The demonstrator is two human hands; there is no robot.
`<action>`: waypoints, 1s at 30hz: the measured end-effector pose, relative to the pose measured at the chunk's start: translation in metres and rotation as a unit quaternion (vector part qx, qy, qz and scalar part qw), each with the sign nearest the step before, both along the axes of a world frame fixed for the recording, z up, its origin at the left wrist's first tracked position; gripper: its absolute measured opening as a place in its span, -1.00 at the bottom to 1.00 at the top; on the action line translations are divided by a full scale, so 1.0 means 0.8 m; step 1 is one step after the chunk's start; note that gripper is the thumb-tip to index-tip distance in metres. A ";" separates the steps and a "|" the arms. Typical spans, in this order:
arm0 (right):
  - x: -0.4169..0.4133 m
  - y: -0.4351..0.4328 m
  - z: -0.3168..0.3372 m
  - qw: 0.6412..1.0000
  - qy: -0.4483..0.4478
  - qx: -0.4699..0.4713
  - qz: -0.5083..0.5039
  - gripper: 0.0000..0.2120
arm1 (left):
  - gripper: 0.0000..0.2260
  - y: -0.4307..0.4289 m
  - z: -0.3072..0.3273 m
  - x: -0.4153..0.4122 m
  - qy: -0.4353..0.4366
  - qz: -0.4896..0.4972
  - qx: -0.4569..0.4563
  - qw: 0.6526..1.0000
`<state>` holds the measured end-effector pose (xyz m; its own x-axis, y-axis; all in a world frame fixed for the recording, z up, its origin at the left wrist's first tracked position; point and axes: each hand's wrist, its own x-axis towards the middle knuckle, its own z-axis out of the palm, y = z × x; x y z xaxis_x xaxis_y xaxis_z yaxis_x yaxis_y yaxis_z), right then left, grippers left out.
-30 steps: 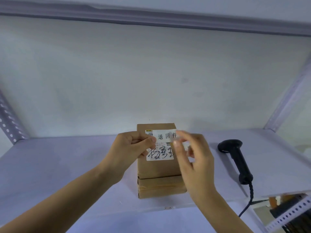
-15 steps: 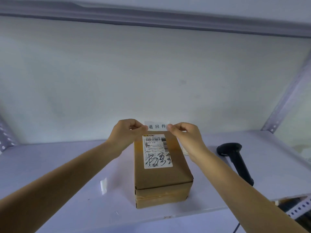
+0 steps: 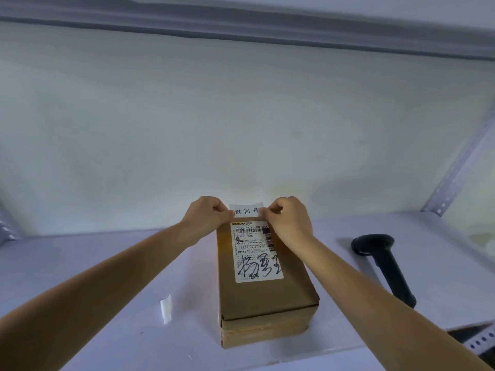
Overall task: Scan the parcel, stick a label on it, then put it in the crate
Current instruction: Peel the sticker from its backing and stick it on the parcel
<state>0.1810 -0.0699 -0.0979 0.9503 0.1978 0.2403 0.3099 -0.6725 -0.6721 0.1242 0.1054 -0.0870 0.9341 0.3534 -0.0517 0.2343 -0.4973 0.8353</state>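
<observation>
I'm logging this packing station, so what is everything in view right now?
Cardboard parcel: one, brown, centre of the shelf.
Shipping label: one, white with black print and scrawl, stuck on the parcel's top.
Small label: one, white with black characters, pinched at the parcel's far edge.
Backing strip: one, white, on the shelf left of the parcel.
Barcode scanner: one, black, lying right of the parcel.
Shelf: one, pale lilac, metal uprights.
Left hand: holds the small label's left end.
Right hand: holds its right end.

Two bare forearms, no sleeves, left hand (image 3: pixel 207 216), right hand (image 3: pixel 289 218), no rings
</observation>
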 end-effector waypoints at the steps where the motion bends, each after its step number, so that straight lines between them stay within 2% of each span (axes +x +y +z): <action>1: 0.000 0.000 -0.002 1.000 -0.001 -0.005 -0.003 -0.75 | -0.80 0.000 -0.001 0.002 0.004 -0.001 0.003 1.000; 24: -0.003 0.008 -0.005 0.998 -0.015 -0.053 -0.020 -0.80 | -0.80 -0.006 -0.001 0.026 0.069 0.017 0.059 0.996; 30: -0.005 0.008 -0.004 0.999 -0.011 -0.044 -0.024 -0.86 | -0.73 -0.005 -0.007 0.025 0.070 0.015 0.091 0.993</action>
<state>0.1773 -0.0633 -0.1014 0.9539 0.1732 0.2451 0.2900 -0.7427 -0.6036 0.1446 0.1016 -0.0923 0.9113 0.3961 -0.1123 0.3583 -0.6284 0.6905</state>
